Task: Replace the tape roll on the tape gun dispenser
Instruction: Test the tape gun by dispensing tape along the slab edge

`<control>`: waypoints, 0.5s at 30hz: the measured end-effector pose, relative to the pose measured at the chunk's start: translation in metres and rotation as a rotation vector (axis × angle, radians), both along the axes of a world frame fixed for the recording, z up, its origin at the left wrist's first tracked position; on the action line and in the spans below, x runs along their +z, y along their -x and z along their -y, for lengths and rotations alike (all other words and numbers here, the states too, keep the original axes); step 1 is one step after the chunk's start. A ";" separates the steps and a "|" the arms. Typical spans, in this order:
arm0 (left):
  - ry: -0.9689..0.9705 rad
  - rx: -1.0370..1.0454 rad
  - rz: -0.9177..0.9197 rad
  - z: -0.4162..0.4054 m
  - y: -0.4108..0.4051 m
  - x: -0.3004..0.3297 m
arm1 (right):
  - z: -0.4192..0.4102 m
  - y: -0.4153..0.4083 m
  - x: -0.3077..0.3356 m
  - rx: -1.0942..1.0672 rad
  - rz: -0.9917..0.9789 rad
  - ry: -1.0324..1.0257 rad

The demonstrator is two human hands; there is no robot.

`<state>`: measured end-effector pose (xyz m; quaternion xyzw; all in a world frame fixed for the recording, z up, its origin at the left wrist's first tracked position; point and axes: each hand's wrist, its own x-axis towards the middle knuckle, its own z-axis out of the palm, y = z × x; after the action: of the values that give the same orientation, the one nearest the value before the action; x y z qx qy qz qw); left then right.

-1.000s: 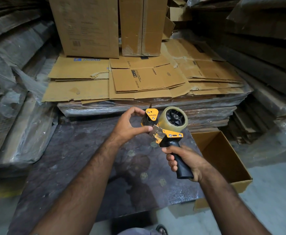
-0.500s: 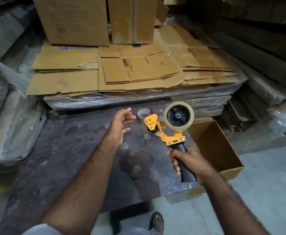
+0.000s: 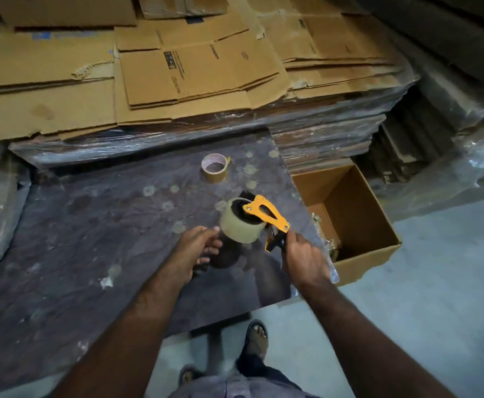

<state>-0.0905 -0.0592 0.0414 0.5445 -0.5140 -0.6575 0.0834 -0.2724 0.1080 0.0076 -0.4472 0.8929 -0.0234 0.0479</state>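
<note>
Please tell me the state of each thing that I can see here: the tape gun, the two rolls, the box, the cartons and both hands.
tape gun: held above the table, tipped sideways.
tape roll: mounted on the gun's hub.
used roll: lying flat on the table, nearly only core.
cardboard box: open, beside the table.
flattened cartons: stacked flat.
left hand: open, beside the mounted roll.
right hand: closed on the gun's handle.

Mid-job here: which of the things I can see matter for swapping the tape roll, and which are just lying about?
Part of the job:
tape gun, gripped by the right hand
tape roll mounted on it, left hand open beside it
spare roll on the table

Lying about:
open cardboard box
flattened cartons
</note>
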 end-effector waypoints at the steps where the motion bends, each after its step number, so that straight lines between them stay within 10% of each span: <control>1: -0.009 0.026 -0.019 -0.005 -0.001 -0.002 | 0.003 0.000 0.000 0.039 -0.022 -0.063; 15: -0.130 0.283 -0.014 0.010 0.013 0.000 | 0.033 -0.003 0.008 0.218 -0.098 -0.108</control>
<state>-0.1033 -0.0691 0.0417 0.6113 -0.3879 -0.6747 0.1434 -0.2695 0.0750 0.0156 -0.5389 0.8402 0.0522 0.0305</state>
